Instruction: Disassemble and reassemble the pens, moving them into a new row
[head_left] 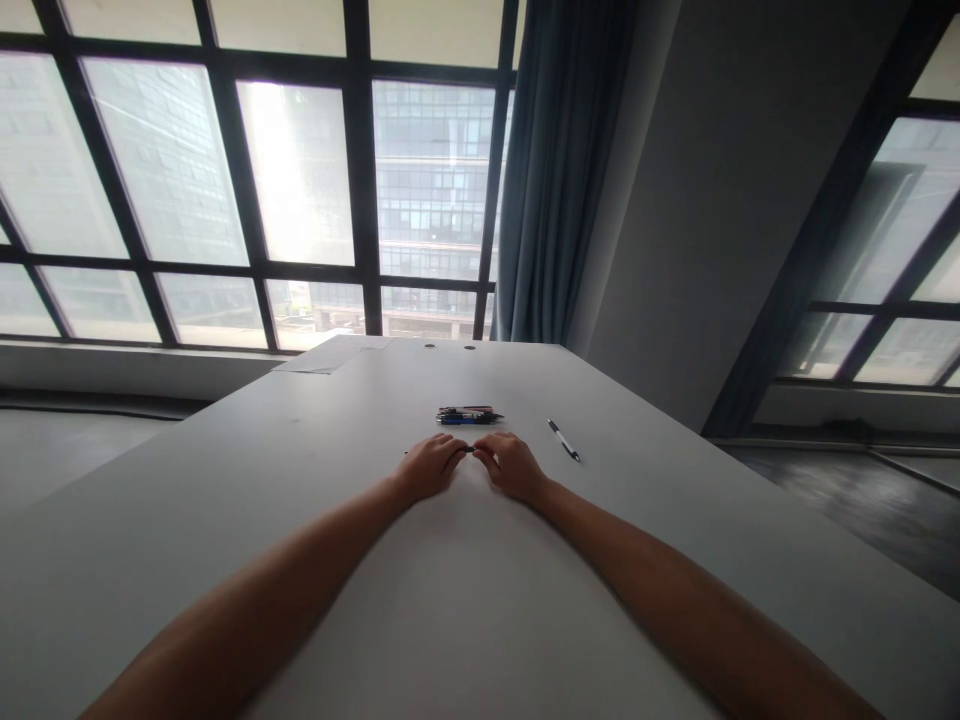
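Observation:
My left hand (431,466) is closed around a thin dark pen (469,449), whose other end peeks out just left of the hand. Most of the pen is hidden by my fingers. At its right end, the fingertips of my right hand (511,465) pinch it. Just beyond both hands lies a small pile of pens (469,415), side by side, with black, blue and reddish parts. A single white and black pen (562,440) rests at a slant to the right of my right hand.
The long white table (480,600) stretches away toward the windows (435,180). Sheets of paper (322,357) lie at its far left, and two dark round spots (469,347) sit near the far edge. A blue-grey curtain (555,180) hangs behind it.

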